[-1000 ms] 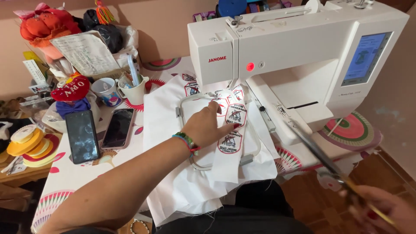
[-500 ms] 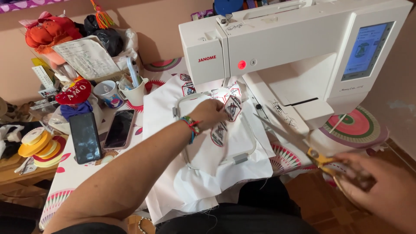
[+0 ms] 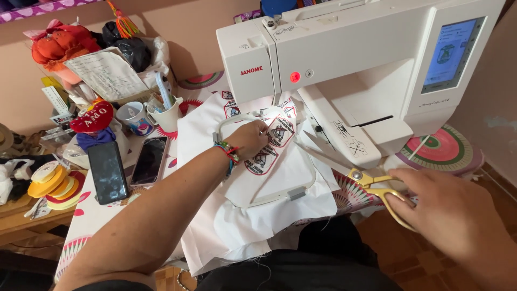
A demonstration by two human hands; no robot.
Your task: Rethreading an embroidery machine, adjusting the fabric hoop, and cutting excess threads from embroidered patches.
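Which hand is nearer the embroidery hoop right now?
Left. The left hand rests on the white fabric inside the embroidery hoop; the right hand is off to its right, holding gold-handled scissors.

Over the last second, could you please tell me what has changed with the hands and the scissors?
The right hand brought the gold-handled scissors up from the lower right, their blades now pointing toward the embroidered patches. The left hand shifted slightly up the white fabric, keeping it pressed inside the embroidery hoop. The embroidery machine, two phones and cups stayed put.
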